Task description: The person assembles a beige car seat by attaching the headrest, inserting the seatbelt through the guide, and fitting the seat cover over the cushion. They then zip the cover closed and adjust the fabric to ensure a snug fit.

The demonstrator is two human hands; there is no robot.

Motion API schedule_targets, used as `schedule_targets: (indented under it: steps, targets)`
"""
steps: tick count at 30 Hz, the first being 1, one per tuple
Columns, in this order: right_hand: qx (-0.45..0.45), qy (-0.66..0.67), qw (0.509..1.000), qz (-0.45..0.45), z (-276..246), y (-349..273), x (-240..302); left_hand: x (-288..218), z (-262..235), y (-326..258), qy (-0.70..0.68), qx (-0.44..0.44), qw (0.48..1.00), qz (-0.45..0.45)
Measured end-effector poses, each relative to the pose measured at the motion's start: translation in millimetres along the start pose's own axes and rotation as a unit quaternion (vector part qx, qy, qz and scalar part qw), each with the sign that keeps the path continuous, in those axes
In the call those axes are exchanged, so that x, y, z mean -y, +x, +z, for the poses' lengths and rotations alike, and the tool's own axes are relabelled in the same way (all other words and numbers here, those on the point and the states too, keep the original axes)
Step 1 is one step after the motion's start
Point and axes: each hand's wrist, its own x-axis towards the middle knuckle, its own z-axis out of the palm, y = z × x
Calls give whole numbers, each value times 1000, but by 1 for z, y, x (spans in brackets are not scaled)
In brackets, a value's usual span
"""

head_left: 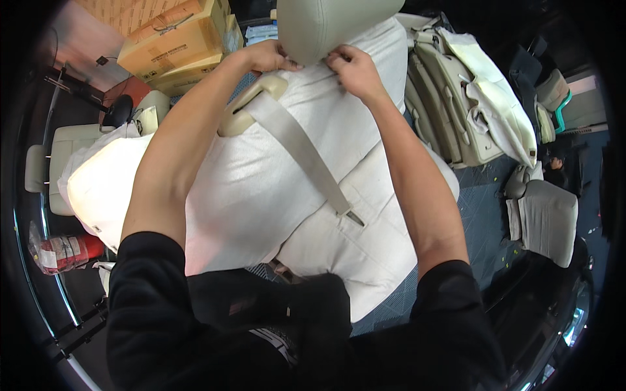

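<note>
A car seat in front of me wears a white fabric seat cover [241,189], with a grey-beige headrest [319,26] above it. My left hand [268,57] is closed at the cover's top edge, left of the headrest's base; some of its fingers are hidden behind the headrest. On the other side of that base, my right hand [355,72] pinches the same edge, thumb and fingers together. A beige belt guide [270,86] sits at the seat's left shoulder. From it a grey seat belt [297,150] runs diagonally down to a metal tongue on the cushion.
Cardboard boxes [173,49] are stacked at the far left. Folded beige seats [450,98], partly draped with white covers, stand at the right. A wrapped red fire extinguisher [68,253] lies at the left. Another seat [548,218] and a distant person [557,171] are at the right.
</note>
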Motion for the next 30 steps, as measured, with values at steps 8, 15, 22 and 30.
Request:
schedule_targets:
  steps: [8,15,22,30]
  targets:
    - [-17,543,834,98,8,24,29,22,5,8,-29,-44,987,151]
    - [-127,650,749,-22,37,43,64,27,14,10,-1,-94,990,106]
    - [-138,652,744,-45,30,52,74,37,21,15,-62,-110,987,99]
    - [-168,595,778,-107,38,63,71,56,31,16,-220,-67,961,152]
